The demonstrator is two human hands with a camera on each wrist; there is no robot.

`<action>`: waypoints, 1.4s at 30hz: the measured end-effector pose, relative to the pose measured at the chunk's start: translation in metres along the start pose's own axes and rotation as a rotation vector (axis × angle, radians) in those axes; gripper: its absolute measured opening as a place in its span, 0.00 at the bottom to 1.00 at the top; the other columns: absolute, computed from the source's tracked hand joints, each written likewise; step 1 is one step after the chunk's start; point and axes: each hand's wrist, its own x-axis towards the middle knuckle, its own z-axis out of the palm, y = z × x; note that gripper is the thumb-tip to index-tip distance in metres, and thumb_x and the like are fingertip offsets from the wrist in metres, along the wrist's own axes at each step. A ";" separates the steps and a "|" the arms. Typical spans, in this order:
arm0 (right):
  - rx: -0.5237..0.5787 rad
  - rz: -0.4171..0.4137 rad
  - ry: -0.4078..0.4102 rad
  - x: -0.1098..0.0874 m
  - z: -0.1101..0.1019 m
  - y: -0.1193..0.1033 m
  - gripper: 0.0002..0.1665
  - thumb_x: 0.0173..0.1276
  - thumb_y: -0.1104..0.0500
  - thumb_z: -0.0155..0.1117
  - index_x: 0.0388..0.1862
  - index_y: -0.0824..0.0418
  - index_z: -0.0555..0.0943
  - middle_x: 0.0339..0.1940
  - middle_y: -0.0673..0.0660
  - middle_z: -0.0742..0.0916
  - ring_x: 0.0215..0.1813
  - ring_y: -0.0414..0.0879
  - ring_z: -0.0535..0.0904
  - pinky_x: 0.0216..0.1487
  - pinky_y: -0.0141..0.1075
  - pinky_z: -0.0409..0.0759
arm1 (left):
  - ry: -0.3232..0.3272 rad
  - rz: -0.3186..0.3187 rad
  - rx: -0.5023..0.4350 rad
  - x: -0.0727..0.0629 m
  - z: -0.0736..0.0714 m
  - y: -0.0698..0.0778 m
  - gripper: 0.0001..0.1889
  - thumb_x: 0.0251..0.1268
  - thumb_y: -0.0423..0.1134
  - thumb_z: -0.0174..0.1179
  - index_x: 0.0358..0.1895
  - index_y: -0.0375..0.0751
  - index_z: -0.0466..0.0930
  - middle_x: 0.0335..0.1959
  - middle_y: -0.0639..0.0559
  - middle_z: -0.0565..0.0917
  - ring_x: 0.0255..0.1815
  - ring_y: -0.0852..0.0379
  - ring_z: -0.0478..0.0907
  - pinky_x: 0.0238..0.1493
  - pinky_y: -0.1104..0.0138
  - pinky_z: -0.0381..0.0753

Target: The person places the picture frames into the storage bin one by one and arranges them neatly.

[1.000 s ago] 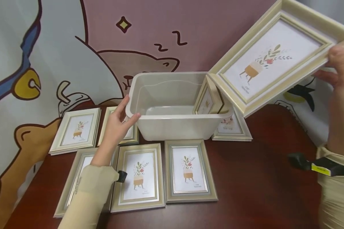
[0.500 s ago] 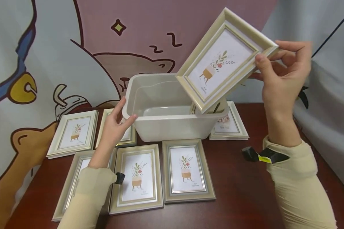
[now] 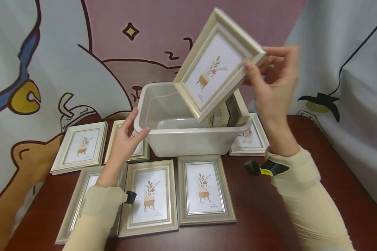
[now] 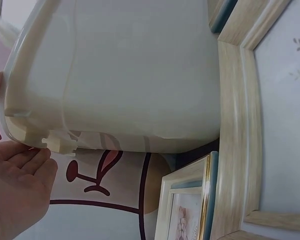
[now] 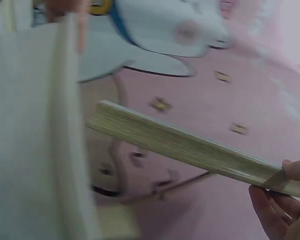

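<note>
Near the table's back edge [image 3: 297, 122], the plastic bin [image 3: 188, 143] is gripped by the left hand [image 3: 124, 138], seemingly for steadiness. A picture frame [image 3: 212, 64] is edge-pinched by the right hand [image 3: 276, 82], likely sparing its face

Bin [image 3: 188, 143] free at left; held frame [image 3: 214, 68] overhangs middle; standing frames [image 3: 235, 111] crowd right end.

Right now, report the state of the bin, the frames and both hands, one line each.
Bin: upright, open-topped.
Binned frames: on edge at the right end, partly hidden.
Held frame: tilted, raised over the bin.
Laid-out frames: face up on the table.
Left hand: gripping the bin.
Right hand: gripping the held frame.
</note>
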 end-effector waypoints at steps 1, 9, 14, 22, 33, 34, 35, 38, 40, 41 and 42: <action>-0.038 0.016 -0.038 -0.001 0.006 0.005 0.20 0.60 0.67 0.73 0.49 0.63 0.76 0.28 0.49 0.81 0.27 0.39 0.82 0.29 0.27 0.86 | 0.001 0.000 -0.003 0.000 0.000 0.001 0.38 0.68 0.36 0.62 0.79 0.42 0.55 0.81 0.52 0.55 0.80 0.53 0.56 0.78 0.61 0.61; -0.485 0.019 -0.109 -0.012 -0.002 0.045 0.20 0.65 0.60 0.70 0.50 0.69 0.76 0.30 0.55 0.84 0.30 0.26 0.76 0.32 0.14 0.78 | -0.011 -0.007 -0.003 -0.001 0.003 0.001 0.39 0.68 0.36 0.62 0.79 0.41 0.54 0.81 0.51 0.54 0.81 0.51 0.55 0.78 0.61 0.60; -0.535 -0.015 -0.141 -0.025 -0.016 0.052 0.21 0.67 0.59 0.69 0.51 0.71 0.75 0.31 0.66 0.86 0.31 0.24 0.75 0.32 0.12 0.76 | 0.000 -0.017 -0.001 -0.002 0.001 0.001 0.39 0.68 0.36 0.62 0.79 0.42 0.54 0.81 0.52 0.54 0.81 0.53 0.54 0.78 0.60 0.59; -0.615 -0.128 -0.210 -0.055 -0.021 0.054 0.23 0.64 0.58 0.73 0.49 0.71 0.77 0.30 0.66 0.86 0.32 0.54 0.84 0.34 0.08 0.70 | 0.002 -0.006 0.021 -0.003 0.002 0.002 0.39 0.68 0.36 0.62 0.79 0.41 0.54 0.81 0.51 0.54 0.81 0.53 0.54 0.79 0.65 0.57; -0.696 -0.282 -0.257 -0.078 -0.027 0.063 0.19 0.61 0.58 0.74 0.44 0.68 0.79 0.28 0.64 0.83 0.32 0.57 0.75 0.29 0.45 0.72 | 0.003 -0.036 0.023 -0.006 0.004 0.005 0.38 0.69 0.38 0.62 0.79 0.44 0.54 0.81 0.54 0.55 0.81 0.54 0.55 0.79 0.62 0.60; -0.696 -0.289 -0.263 -0.079 -0.027 0.064 0.18 0.61 0.58 0.74 0.43 0.68 0.79 0.27 0.64 0.82 0.34 0.57 0.73 0.30 0.46 0.71 | 0.004 -0.034 0.022 -0.006 0.004 0.005 0.38 0.70 0.38 0.62 0.79 0.44 0.54 0.81 0.55 0.55 0.81 0.54 0.55 0.79 0.61 0.60; -0.693 -0.293 -0.271 -0.081 -0.028 0.066 0.18 0.60 0.59 0.74 0.42 0.68 0.79 0.26 0.63 0.82 0.35 0.57 0.71 0.32 0.47 0.70 | 0.004 -0.034 0.020 -0.006 0.004 0.005 0.38 0.70 0.38 0.62 0.79 0.44 0.54 0.81 0.55 0.55 0.81 0.54 0.55 0.79 0.60 0.59; -0.695 -0.297 -0.296 -0.085 -0.028 0.069 0.18 0.59 0.59 0.74 0.41 0.69 0.78 0.23 0.62 0.79 0.37 0.58 0.67 0.38 0.48 0.68 | 0.007 -0.029 0.013 -0.005 0.004 0.005 0.38 0.70 0.38 0.62 0.79 0.44 0.55 0.81 0.55 0.55 0.81 0.54 0.55 0.80 0.61 0.59; -0.697 -0.293 -0.305 -0.087 -0.028 0.071 0.18 0.59 0.59 0.74 0.41 0.69 0.78 0.22 0.62 0.79 0.38 0.58 0.67 0.41 0.50 0.66 | 0.010 -0.031 0.013 -0.005 0.004 0.005 0.38 0.69 0.37 0.62 0.79 0.44 0.55 0.81 0.55 0.55 0.81 0.54 0.55 0.79 0.61 0.59; -0.701 -0.292 -0.310 -0.087 -0.029 0.071 0.18 0.59 0.59 0.74 0.41 0.68 0.78 0.22 0.61 0.78 0.38 0.58 0.66 0.42 0.51 0.65 | 0.012 -0.032 0.014 -0.005 0.005 0.005 0.38 0.69 0.37 0.62 0.79 0.43 0.55 0.81 0.54 0.55 0.81 0.54 0.56 0.79 0.62 0.59; -0.704 -0.289 -0.312 -0.087 -0.029 0.070 0.18 0.60 0.59 0.74 0.41 0.68 0.78 0.22 0.61 0.78 0.38 0.58 0.66 0.43 0.52 0.65 | 0.016 -0.031 0.013 -0.005 0.005 0.005 0.38 0.69 0.37 0.62 0.79 0.43 0.55 0.81 0.54 0.55 0.81 0.54 0.56 0.79 0.62 0.59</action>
